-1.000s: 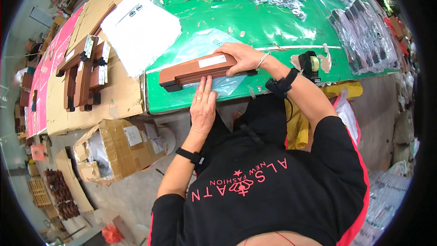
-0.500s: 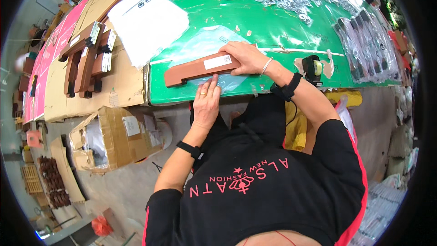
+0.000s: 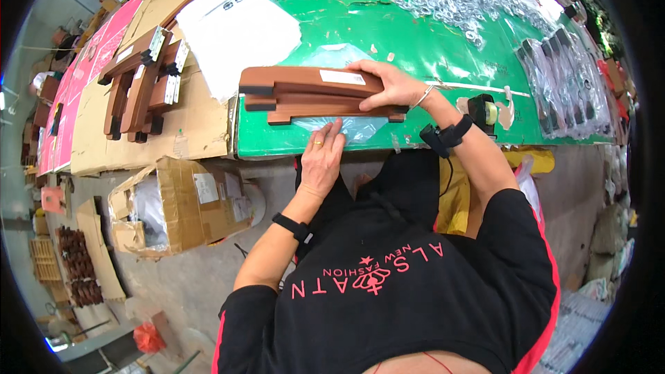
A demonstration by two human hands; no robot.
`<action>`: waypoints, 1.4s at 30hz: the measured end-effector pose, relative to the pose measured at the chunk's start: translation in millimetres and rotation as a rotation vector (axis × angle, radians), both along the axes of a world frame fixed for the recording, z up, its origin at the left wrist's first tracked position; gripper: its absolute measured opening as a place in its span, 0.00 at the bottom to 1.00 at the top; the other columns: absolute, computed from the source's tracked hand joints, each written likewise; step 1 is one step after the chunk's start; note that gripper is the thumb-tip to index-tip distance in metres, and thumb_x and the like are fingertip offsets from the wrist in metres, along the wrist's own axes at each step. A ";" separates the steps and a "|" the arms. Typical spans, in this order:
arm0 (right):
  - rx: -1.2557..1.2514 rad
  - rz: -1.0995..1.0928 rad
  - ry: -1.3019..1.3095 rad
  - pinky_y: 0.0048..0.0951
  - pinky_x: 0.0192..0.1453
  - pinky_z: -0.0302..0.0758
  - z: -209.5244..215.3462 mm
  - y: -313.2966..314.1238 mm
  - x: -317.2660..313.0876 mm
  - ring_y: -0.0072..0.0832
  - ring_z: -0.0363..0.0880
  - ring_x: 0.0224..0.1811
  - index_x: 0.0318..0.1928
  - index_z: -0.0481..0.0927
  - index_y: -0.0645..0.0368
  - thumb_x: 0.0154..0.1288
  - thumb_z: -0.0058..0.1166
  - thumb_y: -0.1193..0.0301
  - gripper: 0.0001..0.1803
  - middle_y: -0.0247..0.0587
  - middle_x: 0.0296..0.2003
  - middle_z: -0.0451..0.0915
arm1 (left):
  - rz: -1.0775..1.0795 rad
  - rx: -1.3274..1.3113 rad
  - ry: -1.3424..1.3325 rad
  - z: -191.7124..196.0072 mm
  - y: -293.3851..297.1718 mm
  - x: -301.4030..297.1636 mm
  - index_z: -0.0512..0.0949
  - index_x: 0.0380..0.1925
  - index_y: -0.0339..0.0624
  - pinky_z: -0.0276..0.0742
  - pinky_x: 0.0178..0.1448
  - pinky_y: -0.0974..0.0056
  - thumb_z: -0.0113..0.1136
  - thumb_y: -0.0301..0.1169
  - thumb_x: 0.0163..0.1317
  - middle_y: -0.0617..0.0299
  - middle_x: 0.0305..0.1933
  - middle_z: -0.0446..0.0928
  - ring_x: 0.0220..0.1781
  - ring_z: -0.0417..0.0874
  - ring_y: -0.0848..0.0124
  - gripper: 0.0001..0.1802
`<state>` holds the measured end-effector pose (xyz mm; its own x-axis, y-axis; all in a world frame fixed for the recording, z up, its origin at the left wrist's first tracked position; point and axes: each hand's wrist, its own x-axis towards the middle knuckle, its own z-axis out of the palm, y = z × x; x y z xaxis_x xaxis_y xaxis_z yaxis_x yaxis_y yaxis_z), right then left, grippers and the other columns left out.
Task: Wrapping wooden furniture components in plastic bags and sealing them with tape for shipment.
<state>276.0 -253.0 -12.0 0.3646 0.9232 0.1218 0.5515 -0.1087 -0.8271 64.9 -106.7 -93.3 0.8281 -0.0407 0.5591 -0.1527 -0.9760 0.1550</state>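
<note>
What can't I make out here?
In the head view:
Middle of the bluish plastic film: hidden beneath the brown wooden pieces.
Print on the white label: too small.
Whether the left hand touches the film: unclear from above.
Green table, far side: cut off by the top edge.

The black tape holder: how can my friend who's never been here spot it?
Find the big green table, then follow its near edge rightward, past the right hand. The tape holder sits there, left of the dark pieces wrapped in clear plastic. Unlike them, it's unwrapped and carries a pale yellow roll.
</note>
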 end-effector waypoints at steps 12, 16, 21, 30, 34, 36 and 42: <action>0.173 -0.244 0.403 0.28 0.68 0.66 30.1 -46.3 -3.5 0.25 0.72 0.61 0.67 0.68 0.62 0.51 0.73 0.67 0.43 0.39 0.59 0.75 | -0.083 -0.271 0.021 42.7 51.9 91.2 0.80 0.35 0.44 0.77 0.45 0.54 0.62 0.34 0.61 0.56 0.41 0.82 0.43 0.81 0.53 0.07; 0.182 -0.249 0.420 0.28 0.69 0.65 28.6 -53.7 -4.0 0.25 0.70 0.63 0.68 0.66 0.63 0.50 0.73 0.69 0.45 0.38 0.59 0.73 | -0.012 -0.437 0.411 29.4 61.3 122.6 0.84 0.31 0.43 0.78 0.42 0.52 0.67 0.40 0.56 0.55 0.34 0.84 0.39 0.84 0.52 0.12; 0.037 -0.226 0.142 0.28 0.69 0.64 36.0 -47.3 -16.5 0.26 0.69 0.63 0.66 0.69 0.61 0.48 0.75 0.66 0.44 0.37 0.58 0.73 | -0.169 -1.010 0.318 3.0 72.6 137.6 0.80 0.54 0.43 0.77 0.61 0.60 0.75 0.35 0.53 0.53 0.53 0.83 0.58 0.81 0.66 0.27; 0.015 -0.110 -0.256 0.37 0.67 0.66 12.5 -10.9 -13.8 0.39 0.73 0.59 0.64 0.71 0.57 0.45 0.74 0.64 0.43 0.42 0.56 0.76 | -0.181 -1.132 0.398 37.1 155.0 107.9 0.78 0.53 0.41 0.81 0.48 0.64 0.51 0.31 0.72 0.59 0.43 0.83 0.42 0.85 0.70 0.14; -0.076 -0.086 -0.423 0.40 0.65 0.66 -5.6 -3.9 -16.9 0.42 0.74 0.59 0.62 0.71 0.56 0.43 0.74 0.61 0.43 0.43 0.55 0.76 | 0.314 -1.432 -0.001 33.0 199.9 65.7 0.77 0.53 0.36 0.80 0.38 0.70 0.51 0.31 0.74 0.57 0.38 0.82 0.36 0.84 0.72 0.14; -0.054 -0.080 -0.594 0.42 0.64 0.67 -23.1 -2.5 -17.2 0.44 0.74 0.59 0.61 0.71 0.55 0.42 0.75 0.58 0.44 0.44 0.54 0.77 | 0.352 -1.437 -0.090 33.9 201.8 41.9 0.77 0.53 0.35 0.80 0.37 0.71 0.51 0.31 0.74 0.58 0.37 0.82 0.35 0.84 0.74 0.14; -0.034 -0.121 -0.407 0.42 0.63 0.68 -17.2 -10.3 -4.5 0.45 0.75 0.58 0.61 0.72 0.56 0.44 0.74 0.58 0.43 0.46 0.54 0.77 | 0.320 -1.150 -0.179 37.4 170.3 1.7 0.79 0.50 0.39 0.76 0.40 0.72 0.56 0.30 0.72 0.65 0.37 0.82 0.37 0.81 0.79 0.11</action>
<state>271.4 -263.3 -29.3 0.3990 0.8827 0.2484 0.8141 -0.2163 -0.5390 66.6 63.7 -55.9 0.6171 0.7489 0.2413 -0.0372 -0.2786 0.9597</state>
